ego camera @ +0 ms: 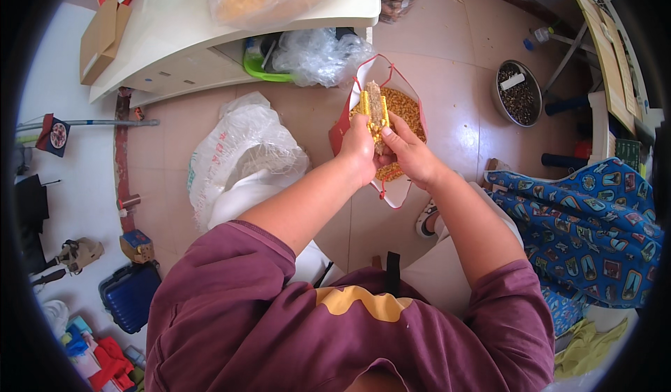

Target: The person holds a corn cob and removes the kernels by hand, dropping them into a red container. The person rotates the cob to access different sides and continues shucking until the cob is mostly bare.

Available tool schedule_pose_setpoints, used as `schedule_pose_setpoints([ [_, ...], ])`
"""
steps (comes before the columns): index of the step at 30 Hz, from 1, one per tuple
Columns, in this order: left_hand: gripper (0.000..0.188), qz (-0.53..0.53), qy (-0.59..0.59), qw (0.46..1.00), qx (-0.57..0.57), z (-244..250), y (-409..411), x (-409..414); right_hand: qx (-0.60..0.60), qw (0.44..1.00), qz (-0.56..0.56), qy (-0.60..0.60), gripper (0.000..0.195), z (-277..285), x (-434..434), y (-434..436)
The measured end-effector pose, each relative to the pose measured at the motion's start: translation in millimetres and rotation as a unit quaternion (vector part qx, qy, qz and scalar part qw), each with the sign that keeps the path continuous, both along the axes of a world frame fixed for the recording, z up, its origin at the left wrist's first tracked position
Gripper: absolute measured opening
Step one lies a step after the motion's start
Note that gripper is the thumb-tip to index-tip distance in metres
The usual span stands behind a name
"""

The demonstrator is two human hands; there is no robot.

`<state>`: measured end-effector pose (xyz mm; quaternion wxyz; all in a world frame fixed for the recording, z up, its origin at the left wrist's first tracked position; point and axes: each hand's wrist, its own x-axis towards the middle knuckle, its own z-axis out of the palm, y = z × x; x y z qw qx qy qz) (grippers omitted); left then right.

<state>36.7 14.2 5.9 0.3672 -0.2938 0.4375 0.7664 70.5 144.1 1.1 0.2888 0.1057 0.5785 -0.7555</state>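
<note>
Between my hands is a dried corn cob (375, 107), partly stripped, with rows of yellow kernels along both sides and a bare brown strip down its middle. My left hand (358, 148) grips the cob from the left. My right hand (408, 148) holds its lower right side, thumb pressed on the kernels. Directly beneath stands an open paper-like bag (343, 129), red outside and white inside, with red cord handles. Loose corn kernels (403, 106) fill its bottom. The hands and cob hide part of the bag's inside.
A white plastic woven sack (209, 182) lies left of the bag. Beyond it stands a white cabinet (173, 56) bearing a clear plastic bag (246, 4). A metal bowl (537, 110) of dark bits sits at right, near a blue patterned cloth (576, 224).
</note>
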Motion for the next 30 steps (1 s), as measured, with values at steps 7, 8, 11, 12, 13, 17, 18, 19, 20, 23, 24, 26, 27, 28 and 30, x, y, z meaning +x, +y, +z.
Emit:
schedule_pose_setpoints([
  [7,0.039,-0.015,-0.004,0.999,-0.041,13,8,6,0.006,0.998,-0.068,0.000,0.060,-12,6,-13],
  [8,0.038,-0.019,-0.001,0.999,-0.041,14,8,7,0.008,0.998,-0.061,-0.009,0.059,-13,7,-11],
  [11,0.037,-0.039,0.012,0.996,-0.077,11,13,13,0.010,0.997,-0.060,-0.040,0.058,-8,8,-12],
  [12,0.038,-0.040,0.013,0.996,-0.076,11,12,14,0.008,0.995,-0.077,-0.055,0.056,2,8,-16],
  [13,0.040,-0.041,0.014,0.996,-0.075,10,12,16,0.007,0.993,-0.094,-0.070,0.055,8,8,-18],
  [17,0.042,-0.053,0.016,0.998,-0.042,4,8,14,-0.003,0.995,-0.085,-0.059,0.053,-9,5,-13],
  [18,0.042,-0.038,0.006,0.998,-0.039,2,8,13,0.000,0.996,-0.071,-0.058,0.054,-10,4,-11],
  [19,0.041,-0.023,-0.004,0.999,-0.037,1,8,12,0.002,0.997,-0.057,-0.058,0.054,-10,3,-9],
  [20,0.041,-0.007,-0.014,0.999,-0.035,0,8,11,0.005,0.998,-0.043,-0.046,0.054,-10,3,-9],
  [23,0.040,0.024,-0.042,0.998,-0.043,5,8,6,0.033,0.999,-0.011,-0.005,0.059,-4,4,-11],
  [24,0.040,0.021,-0.043,0.998,-0.043,4,7,6,0.055,0.998,-0.007,0.014,0.063,0,7,-15],
  [26,0.042,0.017,-0.043,0.998,-0.043,2,4,7,0.111,0.993,0.000,0.046,0.066,-6,10,-17],
  [27,0.042,0.018,-0.044,0.998,-0.044,2,5,7,0.145,0.988,0.001,0.059,0.066,-14,9,-18],
  [28,0.042,0.019,-0.044,0.998,-0.045,3,7,8,0.179,0.981,0.001,0.072,0.065,-21,10,-17],
  [30,0.041,0.020,-0.038,0.998,-0.048,6,10,12,0.179,0.981,-0.020,0.078,0.062,-25,12,-16],
])
